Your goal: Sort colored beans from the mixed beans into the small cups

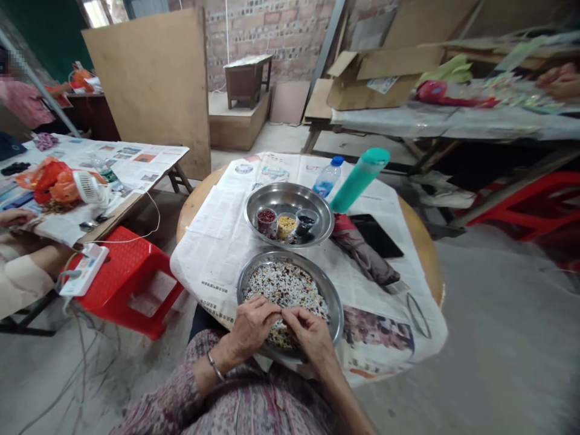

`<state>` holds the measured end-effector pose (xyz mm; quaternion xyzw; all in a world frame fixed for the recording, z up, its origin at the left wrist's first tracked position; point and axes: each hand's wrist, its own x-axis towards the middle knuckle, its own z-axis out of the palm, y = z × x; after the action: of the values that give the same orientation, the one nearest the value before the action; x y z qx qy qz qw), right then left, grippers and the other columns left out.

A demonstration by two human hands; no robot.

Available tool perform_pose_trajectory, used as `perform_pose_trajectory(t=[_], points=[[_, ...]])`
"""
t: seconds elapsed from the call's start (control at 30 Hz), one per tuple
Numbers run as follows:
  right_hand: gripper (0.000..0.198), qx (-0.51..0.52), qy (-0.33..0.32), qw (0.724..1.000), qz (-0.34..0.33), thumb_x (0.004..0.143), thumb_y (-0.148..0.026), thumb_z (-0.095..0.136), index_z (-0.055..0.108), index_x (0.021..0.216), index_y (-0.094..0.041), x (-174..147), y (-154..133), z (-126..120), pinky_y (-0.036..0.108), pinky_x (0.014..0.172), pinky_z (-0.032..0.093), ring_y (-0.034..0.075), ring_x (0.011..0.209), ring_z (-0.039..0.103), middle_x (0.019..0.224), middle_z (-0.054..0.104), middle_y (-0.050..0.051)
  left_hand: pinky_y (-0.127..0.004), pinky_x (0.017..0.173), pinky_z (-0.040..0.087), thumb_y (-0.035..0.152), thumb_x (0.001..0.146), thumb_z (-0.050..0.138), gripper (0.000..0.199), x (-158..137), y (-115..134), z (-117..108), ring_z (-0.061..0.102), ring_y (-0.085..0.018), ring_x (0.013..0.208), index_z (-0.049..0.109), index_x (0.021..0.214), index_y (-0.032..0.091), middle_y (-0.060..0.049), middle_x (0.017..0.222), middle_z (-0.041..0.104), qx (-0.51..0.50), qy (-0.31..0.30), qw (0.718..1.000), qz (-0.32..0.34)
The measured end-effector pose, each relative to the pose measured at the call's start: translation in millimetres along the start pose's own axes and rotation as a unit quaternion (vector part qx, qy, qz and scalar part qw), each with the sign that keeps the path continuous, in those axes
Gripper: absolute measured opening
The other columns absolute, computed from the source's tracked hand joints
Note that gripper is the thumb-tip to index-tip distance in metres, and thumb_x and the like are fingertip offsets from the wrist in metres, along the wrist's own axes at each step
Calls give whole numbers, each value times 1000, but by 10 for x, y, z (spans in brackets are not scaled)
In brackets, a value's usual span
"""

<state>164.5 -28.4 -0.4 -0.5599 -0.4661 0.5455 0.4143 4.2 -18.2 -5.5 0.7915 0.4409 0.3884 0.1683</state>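
Fingers [270, 310] meet within the near bowl's rim [336, 305] (bare newspaper [203, 241] leftward)

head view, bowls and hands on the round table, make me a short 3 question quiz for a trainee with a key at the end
1. True or false: the cup bowl sits farther from the camera than the grain bowl.
2. Pick one: what colour are the pieces in the middle cup of the three?
A) black
B) yellow
C) dark red
3. Short answer: which hand has a bracelet at its wrist?

Key:
1. True
2. B
3. The left hand
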Motion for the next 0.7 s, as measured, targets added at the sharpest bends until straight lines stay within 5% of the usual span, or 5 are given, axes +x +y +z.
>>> perform_pose_trajectory(t=[0.27, 0.47, 0.7], points=[[56, 3, -6, 1000, 13, 70, -72, 67, 58, 58, -18, -20, -21, -30, 25, 48, 31, 11, 48, 38, 52, 46, -3, -29, 75, 58, 17, 91, 65, 6, 10, 53, -9, 67, -16, 77, 71, 89, 18, -3, 81, 71, -65, -10, 997, -32], [38, -159, 70, 971, -161, 91, -51, 55, 70, 76, -21, -117, 116, -33, 28, 65, 48, 17, 67, 62, 73, 68, 2, -27, 80, 57, 13, 91, 64, 8, 256, 12, -138, 67, -15, 83, 68, 94, 18, -3, 87, 70, -55, -34, 997, -33], [15, -271, 118, 900, -321, 96, -28, 56, 69, 92, -22, -201, 228, -24, 29, 76, 54, 18, 78, 70, 85, 74, 3, -28, 76, 55, 12, 90, 64, 7, 1202, -412, -293, 66, -14, 78, 67, 92, 17, -2, 85, 70, 12, 41, 999, 1]])
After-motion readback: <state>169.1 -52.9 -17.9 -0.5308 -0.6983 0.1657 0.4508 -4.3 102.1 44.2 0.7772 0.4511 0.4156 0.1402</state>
